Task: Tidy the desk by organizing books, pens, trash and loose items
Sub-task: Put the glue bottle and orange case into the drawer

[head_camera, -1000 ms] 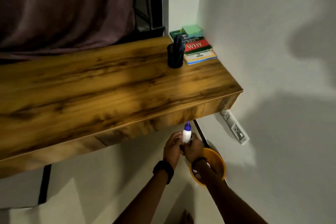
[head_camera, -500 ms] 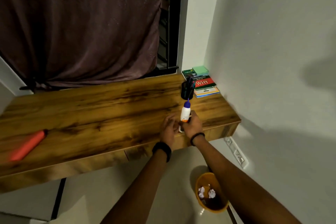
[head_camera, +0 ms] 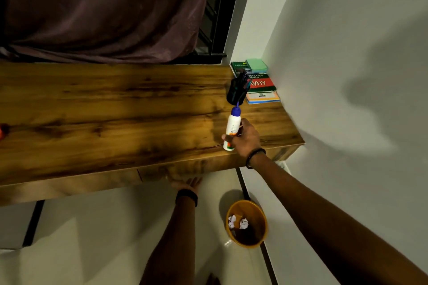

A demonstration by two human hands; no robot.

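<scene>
The right hand (head_camera: 246,137) is observed with its grip clamped around a white glue bottle (head_camera: 232,127) with a blue nozzle, held upright with its base at or just above the wooden worktop (head_camera: 111,118) near the front edge, toward 3 o'clock on the surface. The left hand (head_camera: 185,183) is seen below the worktop's front edge at 6 o'clock; its fingers are largely hidden against the edge, so whether the grip is apart or together cannot be told. A black pen holder (head_camera: 236,92) filled with pens is noted just beyond the bottle at 12 o'clock from it, apart from it. A stack of books (head_camera: 260,87) is set in the far right corner against the wall, just beside the holder, with a green pad (head_camera: 256,64) lying on top. An orange waste bin (head_camera: 247,223) holding crumpled paper (head_camera: 238,223) stands on the floor below the worktop. A red item (head_camera: 2,129) is partly visible at the frame's left edge, at 9 o'clock. A dark curtain (head_camera: 104,11) hangs behind.
</scene>
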